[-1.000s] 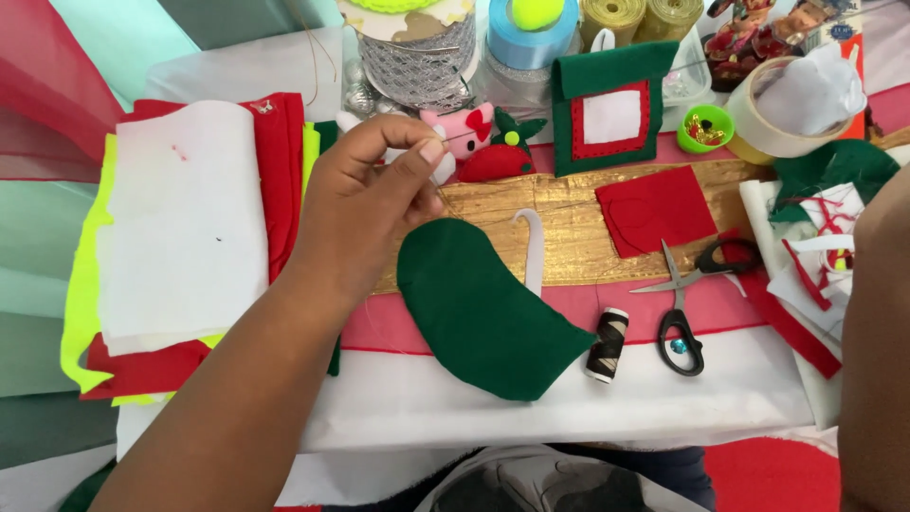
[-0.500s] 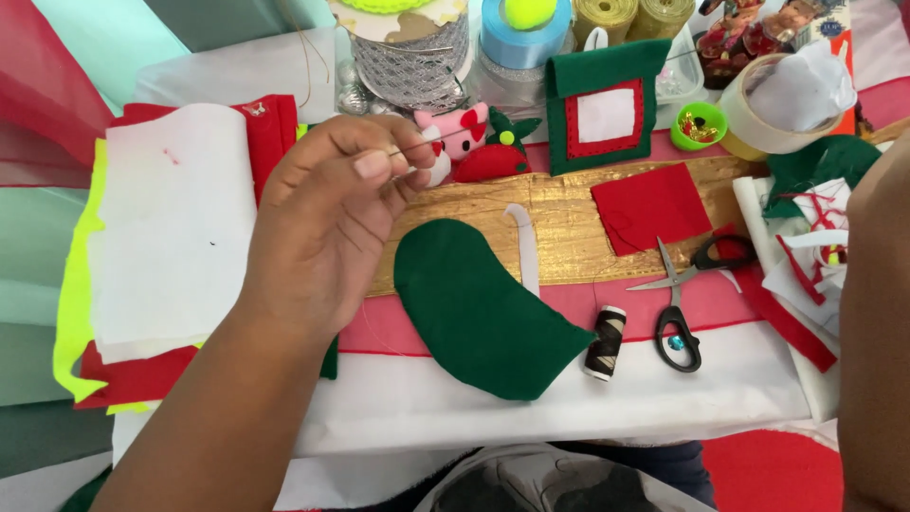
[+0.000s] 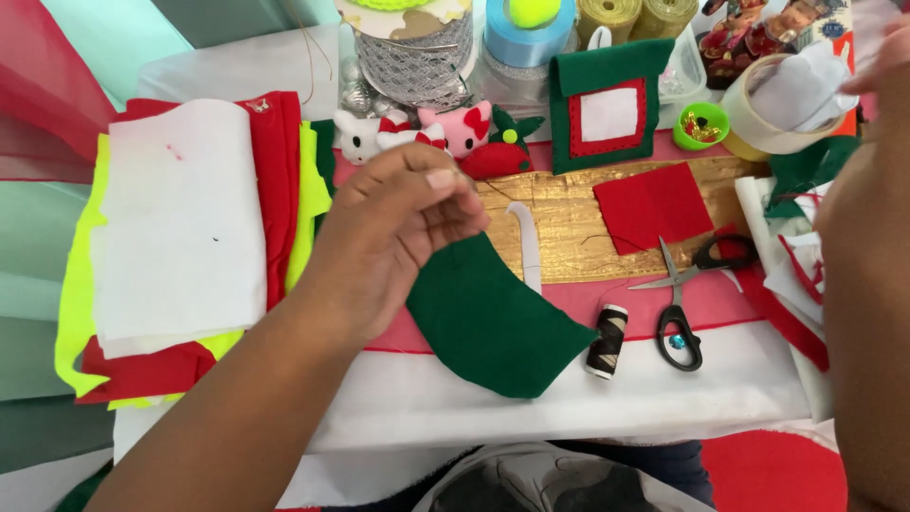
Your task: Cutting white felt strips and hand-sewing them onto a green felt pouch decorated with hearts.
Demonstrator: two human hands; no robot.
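My left hand (image 3: 398, 232) hovers over the middle of the table with thumb and fingertips pinched together. I cannot make out anything between them. Its palm overlaps the top left edge of a dark green felt stocking shape (image 3: 498, 327). A white curved felt strip (image 3: 527, 245) lies just right of the fingers on a gold board (image 3: 569, 223). My right forearm (image 3: 867, 284) fills the right edge. My right hand (image 3: 886, 57) is blurred at the top right corner, by a tape roll (image 3: 754, 137) stuffed with white cloth.
A stack of white, red and neon yellow felt sheets (image 3: 180, 228) lies at the left. Scissors (image 3: 678, 308), a black thread spool (image 3: 607, 341) and a red felt square (image 3: 654, 204) lie at the right. Small plush toys (image 3: 460, 128), ribbon spools (image 3: 408, 57) and a green felt pocket (image 3: 607, 109) line the back.
My left hand has come down and nearer, off the plush toys, which now show. Its fingers stay pinched. My right hand has risen to the top right corner.
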